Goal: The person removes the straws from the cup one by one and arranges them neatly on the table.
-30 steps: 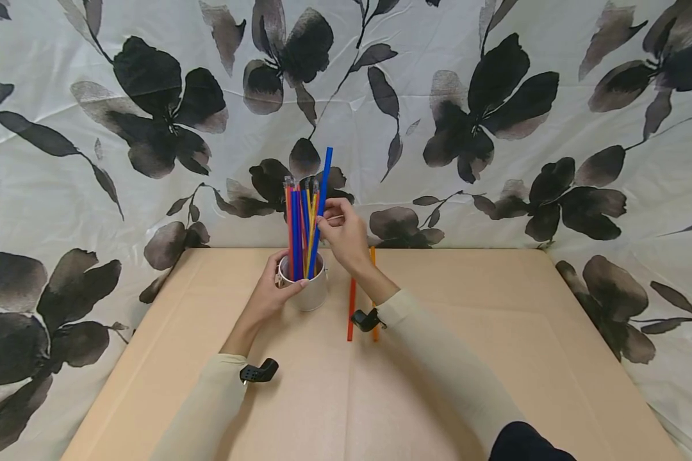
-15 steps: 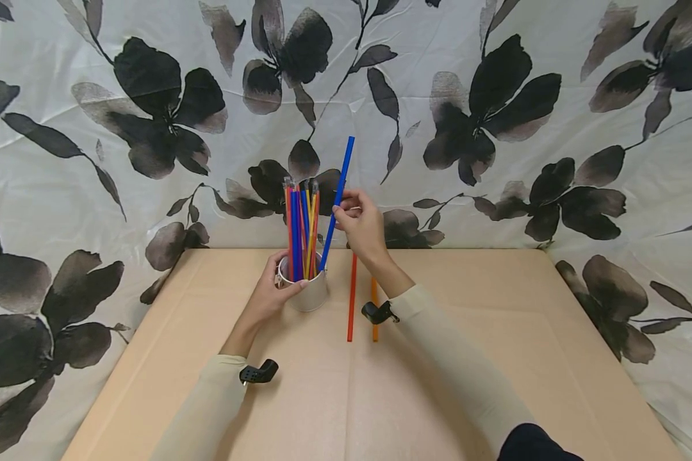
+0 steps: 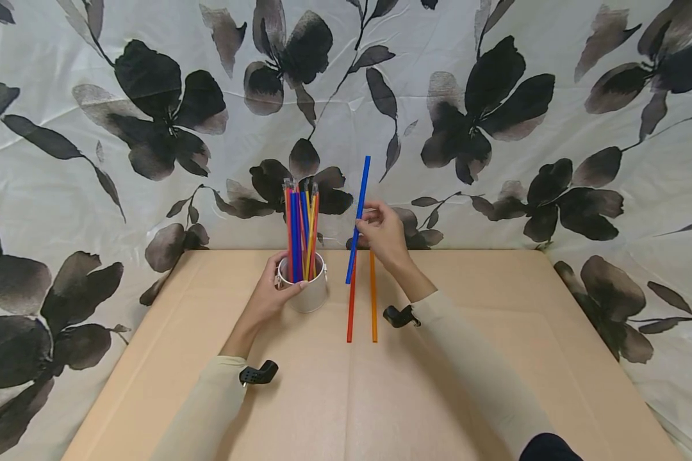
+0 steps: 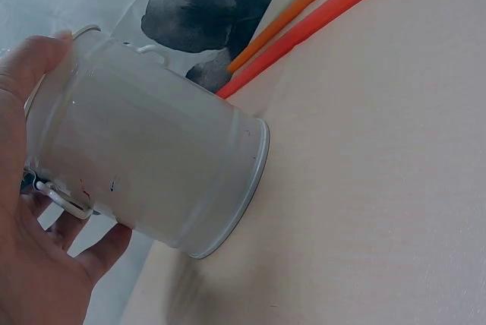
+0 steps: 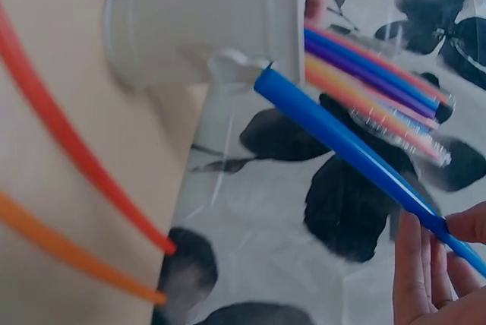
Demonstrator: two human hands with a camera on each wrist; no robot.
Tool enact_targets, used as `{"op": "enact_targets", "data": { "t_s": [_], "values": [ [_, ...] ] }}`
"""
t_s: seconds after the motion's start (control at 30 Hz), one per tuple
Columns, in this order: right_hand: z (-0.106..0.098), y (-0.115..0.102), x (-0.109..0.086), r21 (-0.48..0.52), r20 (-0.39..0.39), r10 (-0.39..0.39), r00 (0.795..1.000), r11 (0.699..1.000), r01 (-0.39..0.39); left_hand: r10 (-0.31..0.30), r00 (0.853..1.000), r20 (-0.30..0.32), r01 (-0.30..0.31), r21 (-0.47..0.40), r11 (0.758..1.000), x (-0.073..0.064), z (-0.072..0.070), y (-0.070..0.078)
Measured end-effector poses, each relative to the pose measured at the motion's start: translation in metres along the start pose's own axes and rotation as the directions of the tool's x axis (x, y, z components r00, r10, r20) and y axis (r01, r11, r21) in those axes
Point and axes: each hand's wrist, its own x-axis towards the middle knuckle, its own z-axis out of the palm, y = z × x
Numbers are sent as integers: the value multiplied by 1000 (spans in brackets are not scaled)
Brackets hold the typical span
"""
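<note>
My left hand (image 3: 271,291) grips a small whitish metal pail (image 3: 311,296) around its upper side, thumb near the rim. In the left wrist view the pail (image 4: 152,143) shows a wire loop by my fingers. Several thin coloured straws (image 3: 302,230), red, purple, blue and yellow, stand upright in it, with clear-looking tops. To the right, my right hand (image 3: 385,234) pinches a blue straw (image 3: 362,192) between thumb and fingers. That straw is slightly tilted, its lower end overlapping a red straw (image 3: 350,314) on the table. Beside the red one lies an orange straw (image 3: 373,301), roughly parallel.
The light brown table (image 3: 467,358) ends at a back edge just behind the pail and straws. A white cloth with dark flowers (image 3: 167,115) hangs behind it. Each wrist wears a black camera (image 3: 258,371).
My right hand has drawn the blue straw out of the pail, carried it right and lowered it over the red straw. My left hand and the pail stay in place.
</note>
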Motion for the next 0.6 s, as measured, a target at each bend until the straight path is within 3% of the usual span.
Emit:
{"op": "enact_targets", "data": {
  "t_s": [0.33, 0.6],
  "values": [
    [-28, 22, -16, -43, 22, 162, 987, 986, -161, -15, 1000, 26, 15, -2, 1000, -7, -6, 4],
    [-46, 38, -24, -95, 57, 232, 971, 969, -226, -22, 999, 30, 22, 6, 1000, -8, -6, 5]
  ]
}}
